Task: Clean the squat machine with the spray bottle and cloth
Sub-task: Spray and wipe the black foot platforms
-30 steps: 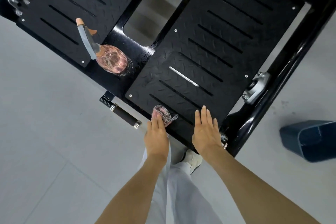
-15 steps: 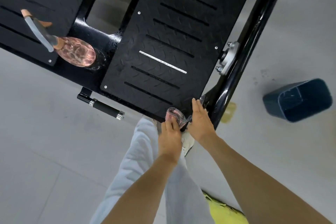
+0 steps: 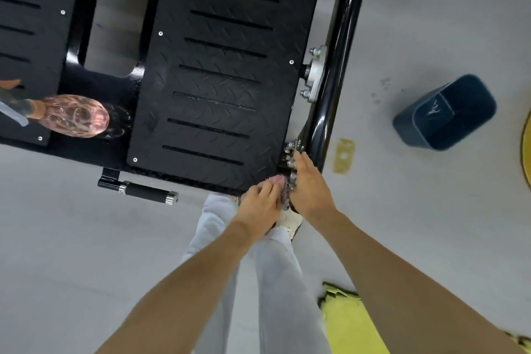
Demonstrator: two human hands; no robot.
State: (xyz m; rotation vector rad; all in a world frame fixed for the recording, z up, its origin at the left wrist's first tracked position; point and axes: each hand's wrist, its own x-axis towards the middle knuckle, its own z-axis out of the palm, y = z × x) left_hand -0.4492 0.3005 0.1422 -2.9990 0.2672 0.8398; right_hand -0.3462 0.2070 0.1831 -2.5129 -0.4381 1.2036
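At the near right corner of the right foot plate (image 3: 218,80) of the squat machine (image 3: 71,52): one cloth (image 3: 280,182), pink with a dark mesh edge, bunched small, set against the plate's front edge and lying between the two hands. Left hand (image 3: 258,204): fingers curled over the cloth, gripping it from the near side. Right hand (image 3: 309,184): holds nothing, fingers straight, laid flat over the cluster of bolts (image 3: 291,149) where the plate meets the black frame tube (image 3: 339,52), just right of the cloth; whether it touches the cloth cannot be told. Plate: black tread-pattern metal with crosswise slots, its long axis leading away from the person, so nearly all of it lies forward and left of the cloth. The next wipe, by judgement, runs that way, led by the left hand. Spray bottle (image 3: 71,115): pink and clear, on the crossbeam between the two plates, well apart to the left of both hands, the left one nearer. Its length shows left to right, trigger head at the picture's left edge; whether it stands or lies cannot be told. Also present: left foot plate (image 3: 26,23); silver bearing bracket (image 3: 316,72) on the frame tube; short black handle (image 3: 146,192) with chrome ends, just below the plate's front edge; grey floor (image 3: 86,238); blue bin (image 3: 445,112) well to the right; yellow floor mark (image 3: 343,155) beside the tube; white trousers (image 3: 273,282) and a white shoe (image 3: 291,220) under the hands.
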